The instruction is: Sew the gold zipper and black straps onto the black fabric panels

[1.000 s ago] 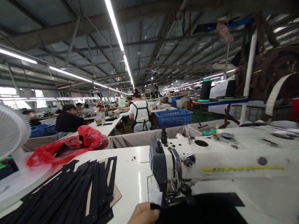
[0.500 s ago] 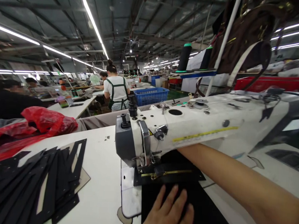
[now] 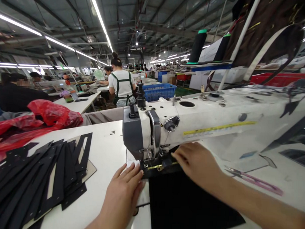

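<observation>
A white sewing machine (image 3: pixel 217 113) stands over a black fabric panel (image 3: pixel 186 202). A zipper with gold teeth (image 3: pixel 154 167) lies across the panel's upper edge, beneath the presser foot. My left hand (image 3: pixel 125 190) is open, its outstretched fingers resting at the left end of the zipper piece, beside the needle area. Just right of the presser foot, my right hand (image 3: pixel 197 161) pinches the right end of the zipper piece between thumb and fingers. The exact grip of the right fingertips is partly hidden.
Black strips with cut-out slots (image 3: pixel 57 171) lie fanned out on the left of the white table (image 3: pixel 108 149). Crumpled red plastic (image 3: pixel 52 119) sits behind them. Pink-handled scissors (image 3: pixel 255 181) lie at right. Beyond are a blue crate (image 3: pixel 159 92) and a co-worker (image 3: pixel 121 81).
My left hand has moved from the panel leftward and up to the zipper's left end. My right hand has come out from behind the machine arm and pinches the right end.
</observation>
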A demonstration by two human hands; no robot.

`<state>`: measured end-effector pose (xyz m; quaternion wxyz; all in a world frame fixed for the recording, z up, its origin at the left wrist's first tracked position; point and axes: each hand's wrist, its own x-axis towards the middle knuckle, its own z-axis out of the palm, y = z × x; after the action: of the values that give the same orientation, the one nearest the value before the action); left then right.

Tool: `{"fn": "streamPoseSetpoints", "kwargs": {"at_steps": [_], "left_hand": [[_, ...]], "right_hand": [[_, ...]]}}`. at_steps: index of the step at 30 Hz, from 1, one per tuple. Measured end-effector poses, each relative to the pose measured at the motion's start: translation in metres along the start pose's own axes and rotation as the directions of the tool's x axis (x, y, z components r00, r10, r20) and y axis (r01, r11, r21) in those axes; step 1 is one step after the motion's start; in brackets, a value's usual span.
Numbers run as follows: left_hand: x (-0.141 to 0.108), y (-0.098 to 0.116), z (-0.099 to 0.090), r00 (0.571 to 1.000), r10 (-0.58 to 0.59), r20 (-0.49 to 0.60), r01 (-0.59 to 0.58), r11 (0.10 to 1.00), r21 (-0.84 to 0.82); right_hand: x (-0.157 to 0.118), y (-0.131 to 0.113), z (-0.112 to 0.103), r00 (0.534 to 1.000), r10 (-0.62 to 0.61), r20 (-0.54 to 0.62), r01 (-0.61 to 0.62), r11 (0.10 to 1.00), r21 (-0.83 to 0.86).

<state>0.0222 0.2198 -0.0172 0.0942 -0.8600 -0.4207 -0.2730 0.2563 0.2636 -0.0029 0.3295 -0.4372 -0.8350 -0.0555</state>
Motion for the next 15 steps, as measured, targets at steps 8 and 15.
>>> {"fn": "streamPoseSetpoints", "kwargs": {"at_steps": [8, 15], "left_hand": [[0.001, -0.003, 0.017, 0.998, 0.065, -0.025, -0.066, 0.996, -0.063], [0.000, -0.010, 0.021, 0.992, 0.121, -0.028, -0.122, 0.991, -0.046]], "right_hand": [[-0.012, -0.046, 0.038, 0.974, -0.113, 0.195, 0.090, 0.989, 0.119], [-0.008, -0.038, 0.039, 0.976, -0.117, 0.182, 0.077, 0.974, 0.214]]}}
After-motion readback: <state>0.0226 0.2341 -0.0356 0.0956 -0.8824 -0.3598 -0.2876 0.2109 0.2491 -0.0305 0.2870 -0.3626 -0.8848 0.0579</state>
